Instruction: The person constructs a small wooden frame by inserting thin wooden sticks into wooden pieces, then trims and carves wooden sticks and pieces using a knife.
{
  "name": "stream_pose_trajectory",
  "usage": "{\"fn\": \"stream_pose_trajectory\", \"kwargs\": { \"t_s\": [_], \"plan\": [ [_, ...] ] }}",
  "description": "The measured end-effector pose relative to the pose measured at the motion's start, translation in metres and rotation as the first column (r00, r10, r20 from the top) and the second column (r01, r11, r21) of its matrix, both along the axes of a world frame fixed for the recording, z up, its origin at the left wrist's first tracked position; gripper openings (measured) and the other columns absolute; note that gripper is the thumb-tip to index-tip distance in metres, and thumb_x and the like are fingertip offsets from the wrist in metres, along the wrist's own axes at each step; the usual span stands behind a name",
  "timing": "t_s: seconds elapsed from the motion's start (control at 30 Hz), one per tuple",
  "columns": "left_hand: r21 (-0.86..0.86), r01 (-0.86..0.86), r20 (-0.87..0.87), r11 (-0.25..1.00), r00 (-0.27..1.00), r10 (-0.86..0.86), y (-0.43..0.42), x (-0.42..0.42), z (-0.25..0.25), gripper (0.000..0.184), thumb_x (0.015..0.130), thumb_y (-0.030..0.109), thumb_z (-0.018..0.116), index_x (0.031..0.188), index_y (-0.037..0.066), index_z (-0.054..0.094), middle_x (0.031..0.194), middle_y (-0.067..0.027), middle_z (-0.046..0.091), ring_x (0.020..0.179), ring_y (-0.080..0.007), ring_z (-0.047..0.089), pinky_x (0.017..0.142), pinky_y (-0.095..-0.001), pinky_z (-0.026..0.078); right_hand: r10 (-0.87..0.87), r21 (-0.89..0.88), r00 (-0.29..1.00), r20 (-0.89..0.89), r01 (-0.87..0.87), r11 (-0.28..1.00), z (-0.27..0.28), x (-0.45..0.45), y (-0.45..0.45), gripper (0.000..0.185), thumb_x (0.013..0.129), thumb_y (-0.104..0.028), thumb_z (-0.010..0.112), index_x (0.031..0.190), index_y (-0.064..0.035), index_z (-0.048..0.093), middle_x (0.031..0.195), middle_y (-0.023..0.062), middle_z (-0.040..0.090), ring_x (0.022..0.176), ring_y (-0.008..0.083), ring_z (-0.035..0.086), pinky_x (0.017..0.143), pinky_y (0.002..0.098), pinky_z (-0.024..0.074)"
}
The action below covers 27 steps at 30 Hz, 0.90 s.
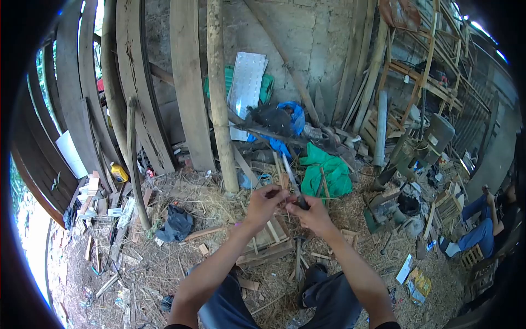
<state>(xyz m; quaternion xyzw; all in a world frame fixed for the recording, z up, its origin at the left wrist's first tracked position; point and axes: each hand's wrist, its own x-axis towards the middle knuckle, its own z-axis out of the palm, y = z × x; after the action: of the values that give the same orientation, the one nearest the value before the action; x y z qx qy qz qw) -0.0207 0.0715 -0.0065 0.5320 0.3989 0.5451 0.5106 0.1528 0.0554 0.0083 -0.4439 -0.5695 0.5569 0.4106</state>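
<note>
My right hand [314, 217] is closed around a dark handle [302, 203]. A long pale, blade-like strip shows just beyond the handle, but I cannot tell whether the two are joined. Close beside it, my left hand [265, 204] has its fingers pinched together near the right fingertips. Whatever small thing lies between those fingers is too small to make out. Below both hands, a low wooden box or stack of boards [267, 249] sits on the ground between my legs.
A green sack [327, 174] and a blue tarp [293, 115] lie ahead by the wall. A wooden post [218, 98] stands front left. A black plastic bag [176, 223] and a yellow bottle [118, 172] are at left. Another person [482, 219] sits at right.
</note>
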Motion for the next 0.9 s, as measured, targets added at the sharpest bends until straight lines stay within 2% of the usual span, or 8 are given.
{"fn": "stream_pose_trajectory", "kwargs": {
  "t_s": [0.07, 0.23, 0.3, 0.33, 0.4, 0.53, 0.67, 0.9],
  "plan": [
    [0.032, -0.072, -0.02, 0.997, 0.997, 0.072, 0.006, -0.004, -0.007, 0.018, 0.092, 0.015, 0.062, 0.098, -0.001, 0.064, 0.085, -0.0063, 0.066, 0.078, -0.0123, 0.064, 0.071, -0.0262, 0.051, 0.001, 0.241, 0.985, 0.172, -0.043, 0.97, -0.013, 0.007, -0.002, 0.016, 0.086, -0.015, 0.069, 0.095, -0.0022, 0.066, 0.066, -0.0048, 0.058, 0.047, 0.0014, 0.04, 0.042, 0.0225, 0.0293],
    [-0.096, 0.038, 0.134, 0.995, 0.991, -0.025, -0.009, 0.002, 0.005, 0.019, 0.091, 0.011, 0.063, 0.1, -0.006, 0.063, 0.079, -0.0057, 0.064, 0.07, -0.0127, 0.064, 0.063, -0.0261, 0.056, 0.039, 0.169, 0.984, 0.174, -0.069, 0.983, -0.013, 0.012, -0.008, 0.015, 0.087, -0.016, 0.069, 0.094, -0.0035, 0.068, 0.067, -0.0053, 0.059, 0.048, 0.0018, 0.041, 0.043, 0.0216, 0.0297],
    [-0.094, 0.071, 0.068, 0.993, 0.996, -0.065, -0.015, 0.001, 0.013, 0.02, 0.092, 0.012, 0.062, 0.102, -0.005, 0.063, 0.079, -0.0059, 0.064, 0.068, -0.0123, 0.064, 0.061, -0.0257, 0.056, -0.041, 0.299, 0.994, 0.103, 0.009, 0.954, -0.02, 0.015, -0.002, 0.016, 0.088, -0.018, 0.067, 0.095, -0.0039, 0.067, 0.069, -0.0045, 0.062, 0.049, 0.0013, 0.041, 0.043, 0.0214, 0.0295],
    [-0.093, 0.101, 0.005, 0.991, 0.995, -0.101, -0.018, -0.001, 0.015, 0.021, 0.092, 0.012, 0.062, 0.103, -0.005, 0.063, 0.079, -0.0062, 0.064, 0.066, -0.0119, 0.063, 0.059, -0.0252, 0.056, -0.046, 0.29, 0.994, 0.099, 0.016, 0.957, -0.014, 0.018, -0.002, 0.016, 0.088, -0.018, 0.067, 0.095, -0.0039, 0.067, 0.069, -0.0045, 0.062, 0.049, 0.0013, 0.041, 0.043, 0.0214, 0.0295],
    [-0.108, 0.123, -0.03, 0.987, 0.991, -0.127, -0.025, -0.004, 0.016, 0.021, 0.092, 0.013, 0.062, 0.103, -0.005, 0.063, 0.078, -0.0063, 0.064, 0.066, -0.0113, 0.062, 0.059, -0.0251, 0.055, -0.226, 0.235, 0.974, 0.037, 0.211, 0.949, 0.005, 0.034, 0.001, 0.017, 0.09, -0.016, 0.064, 0.093, 0.0004, 0.066, 0.081, 0.0026, 0.068, 0.074, 0.0084, 0.061, 0.07, 0.0256, 0.0469],
    [-0.076, 0.126, -0.112, 0.989, 0.985, -0.135, -0.035, -0.008, 0.02, 0.021, 0.091, 0.012, 0.064, 0.103, -0.005, 0.065, 0.078, -0.0068, 0.064, 0.063, -0.0096, 0.059, 0.057, -0.0242, 0.053, -0.439, 0.057, 0.898, -0.039, 0.441, 0.896, 0.013, 0.074, 0.013, 0.02, 0.093, -0.019, 0.061, 0.093, 0.0002, 0.067, 0.083, 0.003, 0.069, 0.073, 0.0095, 0.06, 0.07, 0.0259, 0.0459],
    [-0.066, 0.105, -0.191, 0.992, 0.975, -0.116, -0.043, -0.006, 0.025, 0.02, 0.089, 0.011, 0.065, 0.102, -0.005, 0.066, 0.079, -0.0075, 0.065, 0.063, -0.009, 0.06, 0.056, -0.0234, 0.051, -0.498, 0.286, 0.866, -0.037, 0.487, 0.826, 0.016, 0.07, 0.007, 0.026, 0.092, -0.025, 0.063, 0.104, -0.0021, 0.067, 0.073, -0.0026, 0.062, 0.058, 0.0047, 0.048, 0.05, 0.0228, 0.0368],
    [0.013, 0.155, -0.24, 0.988, 0.959, -0.148, -0.057, 0.012, 0.029, 0.02, 0.088, 0.009, 0.066, 0.102, -0.006, 0.065, 0.079, -0.0068, 0.065, 0.064, -0.0089, 0.062, 0.057, -0.0226, 0.051, -0.203, 0.004, 0.948, -0.246, 0.21, 0.978, 0.029, 0.03, -0.023, 0.026, 0.09, -0.023, 0.067, 0.105, -0.0019, 0.065, 0.058, -0.0094, 0.042, 0.044, -0.0003, 0.035, 0.04, 0.0206, 0.0246]
  ]
}}
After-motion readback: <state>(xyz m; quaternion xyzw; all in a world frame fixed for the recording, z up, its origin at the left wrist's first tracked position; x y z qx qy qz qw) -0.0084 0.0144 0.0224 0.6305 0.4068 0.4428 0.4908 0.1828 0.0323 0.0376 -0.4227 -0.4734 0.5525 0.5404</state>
